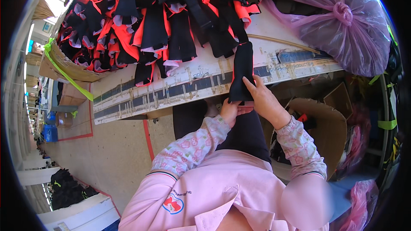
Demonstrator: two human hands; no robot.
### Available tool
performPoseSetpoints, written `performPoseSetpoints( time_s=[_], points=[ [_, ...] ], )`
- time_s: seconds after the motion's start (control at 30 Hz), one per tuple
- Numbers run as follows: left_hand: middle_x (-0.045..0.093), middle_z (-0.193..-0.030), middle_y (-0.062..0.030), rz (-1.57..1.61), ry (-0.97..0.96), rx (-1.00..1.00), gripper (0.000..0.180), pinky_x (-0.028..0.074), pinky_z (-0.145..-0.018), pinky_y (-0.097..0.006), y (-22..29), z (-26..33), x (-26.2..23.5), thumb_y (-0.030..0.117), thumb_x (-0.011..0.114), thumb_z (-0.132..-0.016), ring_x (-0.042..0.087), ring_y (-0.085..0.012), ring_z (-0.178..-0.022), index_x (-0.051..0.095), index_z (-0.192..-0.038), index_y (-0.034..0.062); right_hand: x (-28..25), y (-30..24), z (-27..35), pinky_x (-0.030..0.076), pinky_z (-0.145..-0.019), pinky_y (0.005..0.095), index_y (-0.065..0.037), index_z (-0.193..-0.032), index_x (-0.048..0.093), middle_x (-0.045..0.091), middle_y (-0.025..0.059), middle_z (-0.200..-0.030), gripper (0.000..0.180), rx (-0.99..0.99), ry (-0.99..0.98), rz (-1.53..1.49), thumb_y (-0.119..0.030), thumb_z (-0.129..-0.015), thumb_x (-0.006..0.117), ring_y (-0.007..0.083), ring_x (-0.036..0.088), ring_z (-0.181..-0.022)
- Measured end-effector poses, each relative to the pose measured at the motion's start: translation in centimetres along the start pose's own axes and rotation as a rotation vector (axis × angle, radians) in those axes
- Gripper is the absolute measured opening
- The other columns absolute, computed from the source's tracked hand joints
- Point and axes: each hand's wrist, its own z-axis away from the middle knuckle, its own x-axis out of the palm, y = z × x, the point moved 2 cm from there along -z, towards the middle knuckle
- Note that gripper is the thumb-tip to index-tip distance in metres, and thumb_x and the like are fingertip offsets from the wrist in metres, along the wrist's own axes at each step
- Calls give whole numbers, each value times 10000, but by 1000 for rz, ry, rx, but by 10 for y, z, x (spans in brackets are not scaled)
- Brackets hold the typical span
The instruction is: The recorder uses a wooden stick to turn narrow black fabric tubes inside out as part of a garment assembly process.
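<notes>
Here, two hands [266, 99], fingers [249, 85] on one black strip [243, 65]

The left fisheye on the head of the person before me looks steeply down, close over a pale pink collared shirt [201, 179] at six o'clock, toward a scuffed, dark-striped white tabletop [207, 69] at twelve, bare left hand [230, 112] and bare right hand [264, 99] near centre, toward three.

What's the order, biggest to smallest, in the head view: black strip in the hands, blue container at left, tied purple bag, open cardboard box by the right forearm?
1. Tied purple bag
2. Open cardboard box
3. Black strip
4. Blue container; far off, so its real size is unsure.
</notes>
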Motion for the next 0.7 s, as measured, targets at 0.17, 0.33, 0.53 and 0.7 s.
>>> performPoseSetpoints(
  time_s=[0.17,0.33,0.53,0.7],
  points=[
    [585,-1094,-168,56,-23,13,308,522,-801,-462,-9,-6,-12,121,438,-917,633,-335,-873,470,-1209,30,10,-1,-5,473,-831,384,37,-1314,363,425,297,-1186,717,-20,-22,47,62,-644,620,398,560,-959],
    [576,-1124,-115,171,-139,-26,317,497,-849,-464,-14,-17,-9,165,476,-921,602,-310,-965,472,-1229,92,19,6,-8,456,-884,389,8,-1329,357,378,291,-1252,692,51,-72,94,76,-682,594,421,502,-1077],
    [566,-1163,-104,222,-186,81,300,477,-896,-452,-13,-24,1,171,468,-928,597,-289,-993,491,-1222,115,-3,13,-17,452,-861,413,-12,-1321,385,434,286,-1218,628,61,-166,160,-92,-743,618,404,550,-990],
    [503,-1258,-110,298,-412,198,377,468,-929,-469,-17,-34,-19,145,449,-935,575,-316,-1047,393,-1292,42,-33,-6,-64,292,-1034,463,14,-1331,361,380,266,-1337,644,-103,-23,-56,-328,-834,586,404,338,-1265]
  ],
)
